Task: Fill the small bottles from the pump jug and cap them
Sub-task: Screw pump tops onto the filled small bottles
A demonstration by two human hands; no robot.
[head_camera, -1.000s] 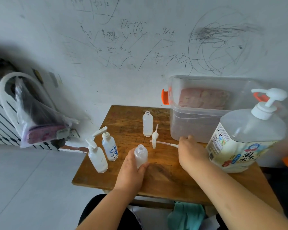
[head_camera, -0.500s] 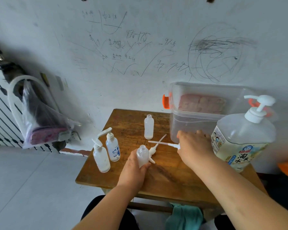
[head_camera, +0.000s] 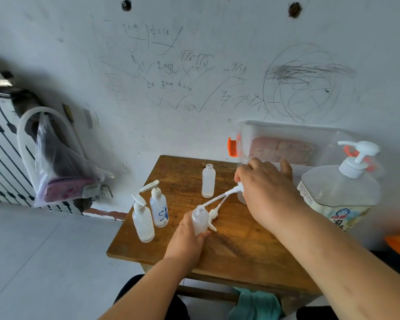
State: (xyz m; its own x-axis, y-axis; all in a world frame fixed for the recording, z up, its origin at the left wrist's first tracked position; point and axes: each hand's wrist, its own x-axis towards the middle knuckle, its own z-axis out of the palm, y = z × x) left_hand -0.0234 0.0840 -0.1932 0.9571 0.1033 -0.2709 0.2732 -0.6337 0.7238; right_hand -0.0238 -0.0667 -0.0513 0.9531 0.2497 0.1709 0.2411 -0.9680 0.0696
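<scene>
Four small bottles: two, a plain capped bottle [head_camera: 143,224] and a printed capped bottle [head_camera: 159,210], stand side by side at the left of the table [head_camera: 240,245]; an uncapped bottle [head_camera: 208,181] stands further back; the fourth is in your grip.
Left hand [head_camera: 185,241]: your fingers curl round the held bottle [head_camera: 199,219], keeping it upright on the wood so its open mouth stays put.
Right hand [head_camera: 268,192]: it pinches a pump cap [head_camera: 237,188] by its head, well apart from your left hand, with the dip tube [head_camera: 217,199] slanting down and left.
Tube tip: it sits right at the held bottle's mouth; whether it is inside, you cannot tell.
Loose pump cap [head_camera: 214,215]: it lies on the table just right of the held bottle, likely meant for the uncapped one.
Pump jug [head_camera: 340,192]: it stands at the right edge in front of a clear storage box [head_camera: 286,132], untouched.
Step in hand: probably capping; thread the tube in, then bring the cap upright over the neck.
Risk: the thin tube may flex and skid off the rim.
</scene>
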